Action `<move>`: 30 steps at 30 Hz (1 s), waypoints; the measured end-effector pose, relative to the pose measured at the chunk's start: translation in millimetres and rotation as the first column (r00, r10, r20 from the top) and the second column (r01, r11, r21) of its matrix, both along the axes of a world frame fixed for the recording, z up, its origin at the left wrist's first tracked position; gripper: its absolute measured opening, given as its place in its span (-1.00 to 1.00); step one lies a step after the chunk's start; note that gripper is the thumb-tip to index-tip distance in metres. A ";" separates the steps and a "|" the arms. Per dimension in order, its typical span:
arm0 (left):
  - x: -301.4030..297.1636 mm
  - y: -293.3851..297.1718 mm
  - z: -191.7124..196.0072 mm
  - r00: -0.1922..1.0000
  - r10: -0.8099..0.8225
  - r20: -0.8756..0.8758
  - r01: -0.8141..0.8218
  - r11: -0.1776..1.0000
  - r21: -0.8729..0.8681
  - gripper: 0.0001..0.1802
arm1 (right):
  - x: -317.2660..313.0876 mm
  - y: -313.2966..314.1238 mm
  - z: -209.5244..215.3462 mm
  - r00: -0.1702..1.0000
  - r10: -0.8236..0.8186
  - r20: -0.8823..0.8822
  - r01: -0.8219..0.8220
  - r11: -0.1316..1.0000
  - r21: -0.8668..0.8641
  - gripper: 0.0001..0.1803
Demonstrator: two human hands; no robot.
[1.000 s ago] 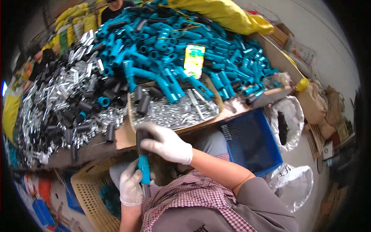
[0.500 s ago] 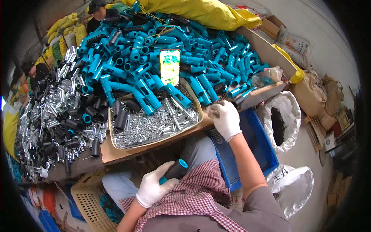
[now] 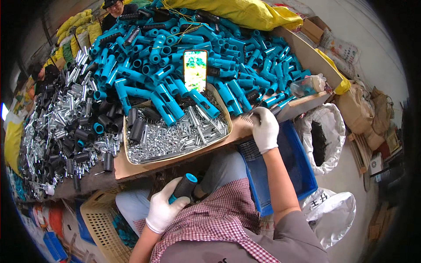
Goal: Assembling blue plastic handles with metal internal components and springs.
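My gloved left hand (image 3: 164, 209) is closed around a short black tube with a teal end (image 3: 186, 185), tilted up over my lap. My gloved right hand (image 3: 266, 129) is over the bench edge beside the blue crate, fingers bent together and pointing down. A small coiled, spring-like piece (image 3: 247, 119) shows by its fingertips; whether they grip it is hidden. Left of this hand stands a shallow tray (image 3: 175, 158) of small silver metal parts. Teal slotted tubes (image 3: 164, 105) lie partly across its back rim.
A large heap of teal tubes (image 3: 144, 76) covers the bench behind, with a lit phone (image 3: 195, 72) against it. Metal and black parts (image 3: 57, 127) pile at left. A blue crate (image 3: 312, 179) and white sack (image 3: 337, 131) stand right. Another person (image 3: 127, 9) is at the far left.
My left hand has risen slightly leftward with the black tube, which now points more upright. My right hand has shifted a little right and away from me, its fingers bending further downward.
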State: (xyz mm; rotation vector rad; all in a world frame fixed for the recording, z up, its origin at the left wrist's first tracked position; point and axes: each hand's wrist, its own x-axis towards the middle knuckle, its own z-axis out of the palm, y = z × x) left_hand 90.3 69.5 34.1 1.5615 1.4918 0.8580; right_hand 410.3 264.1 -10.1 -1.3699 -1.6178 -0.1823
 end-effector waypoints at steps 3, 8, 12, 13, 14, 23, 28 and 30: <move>-0.2 3.4 -2.9 1.000 -0.026 -0.016 0.027 0.997 0.069 -0.20 | 5.0 12.9 -18.1 0.989 -0.015 0.147 0.019 0.999 -0.027 -0.78; -3.4 -2.8 -5.3 1.000 -0.007 0.018 0.005 0.993 0.118 -0.16 | 5.7 9.7 -15.7 0.995 -0.046 0.083 0.042 0.998 0.051 -0.78; -11.9 -5.7 -2.0 0.999 0.032 0.019 -0.033 0.999 0.038 -0.38 | -38.6 -39.3 23.5 0.788 0.236 -0.569 -0.250 0.967 0.053 -0.88; -12.4 -4.6 0.8 0.999 0.043 0.018 -0.043 0.998 0.042 -0.38 | -55.3 -57.8 31.8 0.806 0.302 -0.509 -0.357 0.934 -0.012 -0.88; -9.3 -1.6 6.8 1.000 0.008 0.012 -0.009 0.997 0.071 -0.37 | -67.3 -76.1 29.8 0.784 0.416 -0.462 -0.504 0.860 -0.082 -0.86; -29.1 -6.2 27.7 0.886 -0.188 -0.424 0.256 0.961 0.107 -0.30 | -134.6 -126.7 65.4 0.643 0.758 -0.113 -0.689 0.508 -0.517 -0.79; -32.8 -8.0 6.5 0.976 -0.057 -0.212 0.124 0.940 0.317 -0.24 | -129.2 -91.6 80.9 0.310 0.902 -0.300 -0.904 0.182 -0.387 -0.53; -35.8 -12.4 3.1 0.997 0.067 -0.028 -0.058 0.966 0.252 -0.27 | -117.2 -50.1 115.0 0.451 0.862 -0.229 -0.783 0.260 -0.565 -0.45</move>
